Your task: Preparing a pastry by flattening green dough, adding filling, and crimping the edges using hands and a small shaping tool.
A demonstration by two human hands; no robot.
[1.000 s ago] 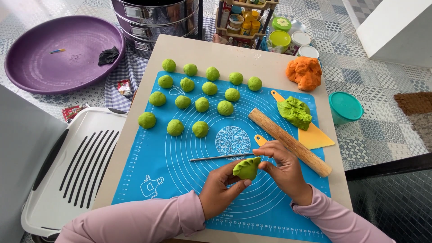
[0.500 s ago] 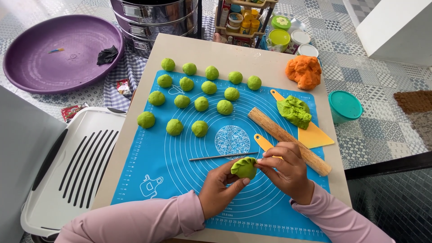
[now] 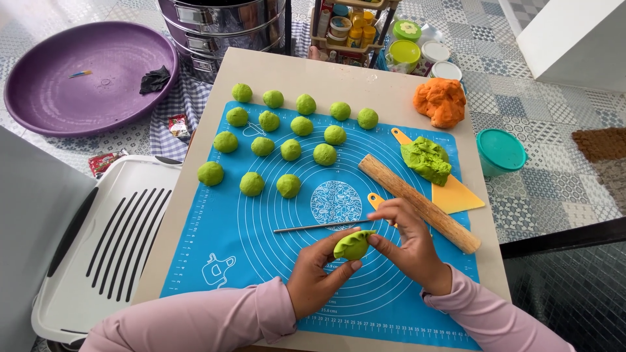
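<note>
Between both hands — left hand (image 3: 317,274), right hand (image 3: 409,244) — each grip pinches the green dough piece (image 3: 353,245).

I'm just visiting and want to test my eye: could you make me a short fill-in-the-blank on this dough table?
1. Both hands, left hand and right hand, hold a piece of ____ dough.
2. The mat on the table is ____.
3. The lump of dough by the far right corner is ____.
4. The big bowl on the floor is ____.

Missing words: green; blue; orange; purple
</note>
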